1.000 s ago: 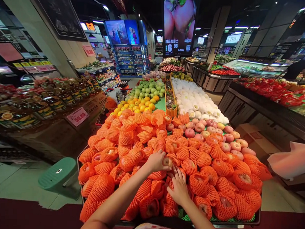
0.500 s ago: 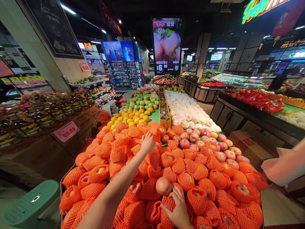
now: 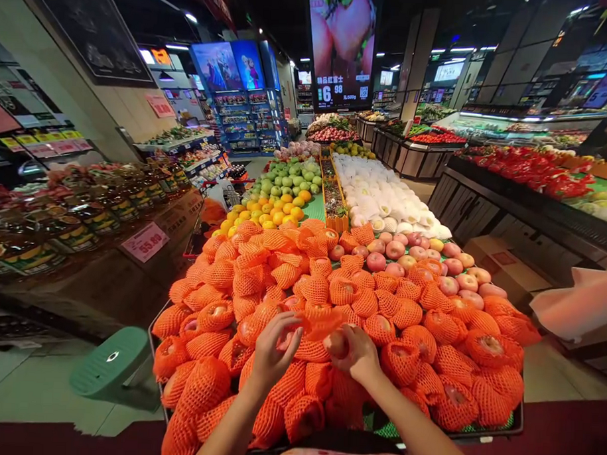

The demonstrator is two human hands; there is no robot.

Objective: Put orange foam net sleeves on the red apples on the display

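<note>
Both my hands are over a display heap of apples in orange foam nets (image 3: 403,360). My right hand (image 3: 359,352) is closed round a bare apple (image 3: 337,343) just above the heap. My left hand (image 3: 274,349) pinches one end of an empty orange foam net (image 3: 320,324), which stretches across to the apple. Wrapped apples lie close under and around both hands.
Bare pink apples (image 3: 422,258) lie behind the netted ones, then oranges (image 3: 267,213), green fruit (image 3: 290,177) and white-netted fruit (image 3: 384,200). A green stool (image 3: 112,363) stands on the floor at left beside shelves of jars (image 3: 79,213). A pale plastic bag (image 3: 577,303) hangs at right.
My left hand has come back from the far part of the heap with an empty net. My right hand has lifted the bare apple, and both now meet above the heap.
</note>
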